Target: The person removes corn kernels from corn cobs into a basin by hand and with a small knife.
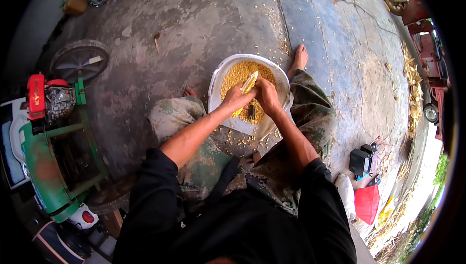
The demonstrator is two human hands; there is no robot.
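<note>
A white basin (pixel 215 85) holding loose yellow corn kernels (pixel 238 73) stands on the floor between the legs. Over it, my left hand (pixel 237 97) is closed round a partly stripped corn cob (pixel 249 83), whose upper end points up and to the right. My right hand (pixel 267 97) presses against the cob's right side with its fingers closed. A small dark object (pixel 252 112) rests among the kernels below the hands.
Kernels (pixel 241 139) are scattered on the concrete floor (pixel 194 31). At the left stands a green machine (pixel 46 159) with a red engine (pixel 36 96) and a wheel (pixel 79 62). Black boxes (pixel 360 162) and a red bag (pixel 367 204) lie at the right.
</note>
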